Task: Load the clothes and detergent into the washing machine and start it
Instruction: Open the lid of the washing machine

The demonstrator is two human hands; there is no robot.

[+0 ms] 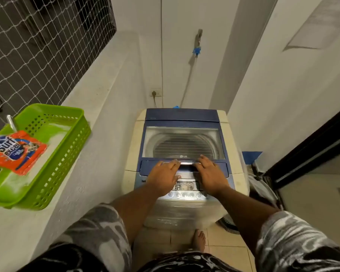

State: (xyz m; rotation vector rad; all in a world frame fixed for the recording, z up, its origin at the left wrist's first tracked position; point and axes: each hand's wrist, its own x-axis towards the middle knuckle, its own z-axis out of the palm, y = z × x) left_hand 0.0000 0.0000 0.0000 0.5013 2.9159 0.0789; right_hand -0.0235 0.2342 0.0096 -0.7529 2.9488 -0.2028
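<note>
Washing machine [183,209] first: a cream top-loader with a blue top, standing on the tiled floor in a narrow corner, its lower front partly hidden behind the person's forearms. Left of it runs a white ledge [12,232], bearing a green slotted basket [67,154] whose near-left part is cut off by the frame. The machine's lid [182,142] lies shut, and its clear window shows the ribbed steel drum; what the drum holds is hard to make out. To the machine's right a grey striped bundle [261,189], perhaps laundry, is half hidden by the right arm. In the basket lies the detergent packet [18,152], orange-red and blue, marked Surf excel, its left end out of view. Left grip [162,176] and right grip [210,175] lie side by side, fingers nearly straight on the lid's silver handle [185,163], clasping nothing. They cover much of the control panel [186,186].
</note>
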